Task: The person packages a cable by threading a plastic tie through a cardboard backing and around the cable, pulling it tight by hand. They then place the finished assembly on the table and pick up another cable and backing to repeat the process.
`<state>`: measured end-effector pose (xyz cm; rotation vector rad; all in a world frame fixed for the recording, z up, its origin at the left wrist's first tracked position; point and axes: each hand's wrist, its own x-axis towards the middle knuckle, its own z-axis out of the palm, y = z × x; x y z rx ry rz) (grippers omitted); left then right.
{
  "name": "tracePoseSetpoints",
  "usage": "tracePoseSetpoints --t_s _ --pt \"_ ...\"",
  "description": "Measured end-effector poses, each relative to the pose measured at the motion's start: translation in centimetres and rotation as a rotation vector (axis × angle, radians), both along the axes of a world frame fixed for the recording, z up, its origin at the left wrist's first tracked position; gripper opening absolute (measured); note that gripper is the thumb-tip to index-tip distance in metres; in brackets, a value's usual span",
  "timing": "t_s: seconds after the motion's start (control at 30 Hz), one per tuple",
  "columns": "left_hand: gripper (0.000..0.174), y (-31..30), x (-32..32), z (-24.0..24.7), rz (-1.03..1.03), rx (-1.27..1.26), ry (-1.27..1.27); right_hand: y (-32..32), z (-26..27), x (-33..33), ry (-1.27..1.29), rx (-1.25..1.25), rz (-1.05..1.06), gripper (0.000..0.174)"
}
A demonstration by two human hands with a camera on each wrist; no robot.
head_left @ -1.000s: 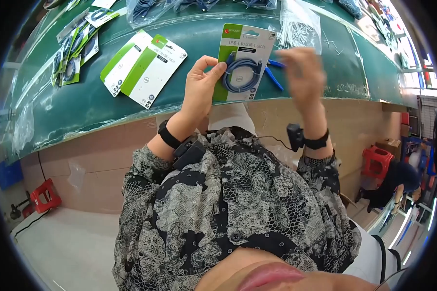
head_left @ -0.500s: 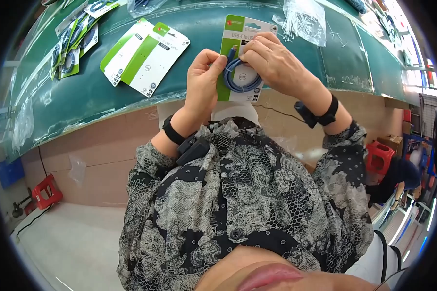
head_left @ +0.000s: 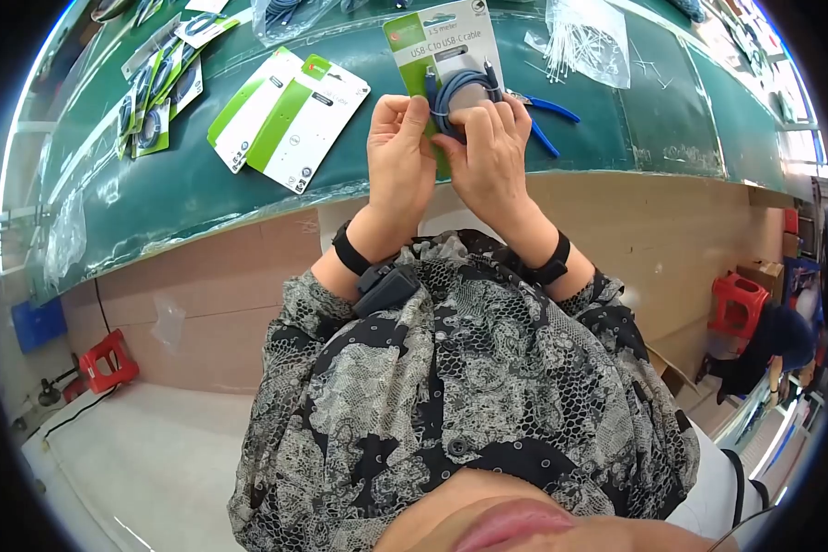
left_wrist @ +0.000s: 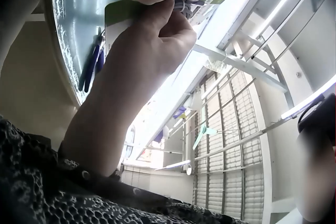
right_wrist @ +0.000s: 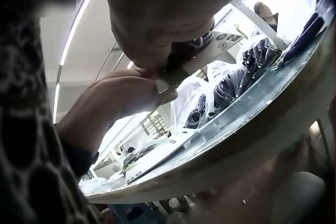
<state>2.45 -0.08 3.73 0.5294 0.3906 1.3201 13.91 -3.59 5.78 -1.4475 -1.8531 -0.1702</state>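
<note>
A green-and-white USB-C cable card [head_left: 444, 57] stands up in front of me, tilted slightly left. Against its face sits a coiled blue cable [head_left: 449, 90], both plug ends pointing up. My left hand [head_left: 399, 155] pinches the card's left edge, thumb on the front beside the coil. My right hand [head_left: 493, 155] has curled fingers over the coil's lower right, its thumb low on the card, and hides that part. In the left wrist view the right hand [left_wrist: 149, 45] bends in close to the card. In the right wrist view the left hand [right_wrist: 118, 95] grips the card from below.
Two bare cards [head_left: 308, 129] lie left on the green table [head_left: 184, 198]. Farther left is a pile of cards with cables [head_left: 161, 83]. Blue-handled cutters [head_left: 552, 109] lie right of the hands. A bag of white ties [head_left: 575, 41] and loose ties lie behind.
My right hand was raised off to the right, then came to the coil's upper right, and now grips lower down. The card has moved up and left and tilted left.
</note>
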Motion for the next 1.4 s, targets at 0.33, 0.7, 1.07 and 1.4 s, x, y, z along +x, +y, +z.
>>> tracePoseSetpoints --t_s 0.33,0.7,1.07,1.4 --pt "0.007 1.7 -0.9 -1.5 -0.032 -0.092 0.014 0.1 0.2 2.7 0.031 0.056 0.175 0.033" --pt "0.024 1.3 -1.2 0.6 -0.181 0.053 0.222 1.8 -0.6 2.7 1.064 -0.484 0.252 0.040" --pt "0.036 0.6 -2.8 -0.2 -0.167 -0.059 0.336 4.2 -0.2 6.7 0.812 -0.419 0.144 0.031" --pt "0.034 1.5 -3.2 -2.1 -0.180 -0.123 0.328 11.1 -4.5 20.2 0.028 -0.372 -0.385 0.014"
